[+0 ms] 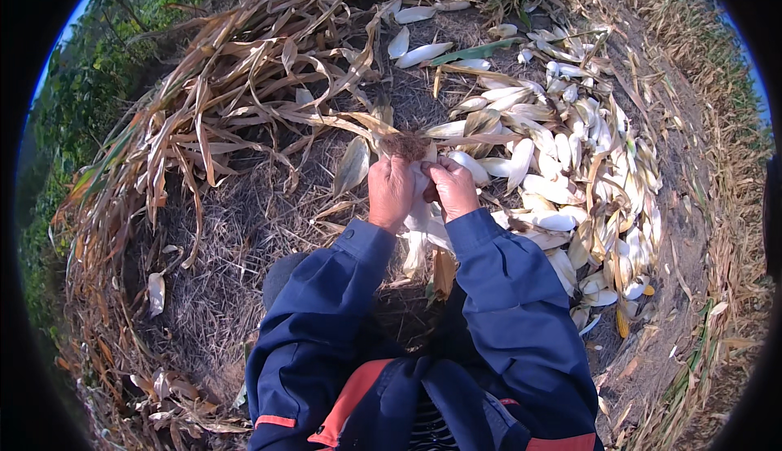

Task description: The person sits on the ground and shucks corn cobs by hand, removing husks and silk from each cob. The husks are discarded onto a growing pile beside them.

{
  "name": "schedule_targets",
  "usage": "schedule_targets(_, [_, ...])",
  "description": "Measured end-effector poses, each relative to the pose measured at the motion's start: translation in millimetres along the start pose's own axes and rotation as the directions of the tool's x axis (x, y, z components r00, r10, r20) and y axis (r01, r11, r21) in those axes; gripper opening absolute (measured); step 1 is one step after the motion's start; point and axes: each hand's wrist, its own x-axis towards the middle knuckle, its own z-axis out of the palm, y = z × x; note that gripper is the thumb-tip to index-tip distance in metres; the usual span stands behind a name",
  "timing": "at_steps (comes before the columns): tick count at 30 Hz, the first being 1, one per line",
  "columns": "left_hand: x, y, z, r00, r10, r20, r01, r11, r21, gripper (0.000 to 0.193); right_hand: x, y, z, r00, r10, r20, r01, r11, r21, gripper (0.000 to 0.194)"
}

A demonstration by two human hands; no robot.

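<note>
Both hands meet near the middle of the view at an ear of corn in its pale husk [419, 207], with brown silk [405, 146] at its far end. My left hand [391, 189] is closed around the ear's upper left side, just below the silk. On the right side, my right hand [451, 185] pinches the husk between thumb and fingers. The kernels of this ear cannot be seen. Loose husk leaves [416, 254] hang below the hands, and a dry husk leaf [352, 166] lies left of them.
A heap of pale corn ears in husks [550, 188] spreads to the right. Dry corn stalks [226, 78] lie across the far left. Yellow kernels show on one ear [622, 323] at the heap's near edge. Green plants [79, 84] border the left, standing dry corn [715, 84] the right.
</note>
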Motion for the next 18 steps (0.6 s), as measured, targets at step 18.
schedule_targets(18, [32,44,-65,0.957,-0.143,-0.251,-0.158,0.468,-0.869,0.039,58,-8,-97,0.811,0.203,-0.549,-0.06,0.962,0.268,0.012])
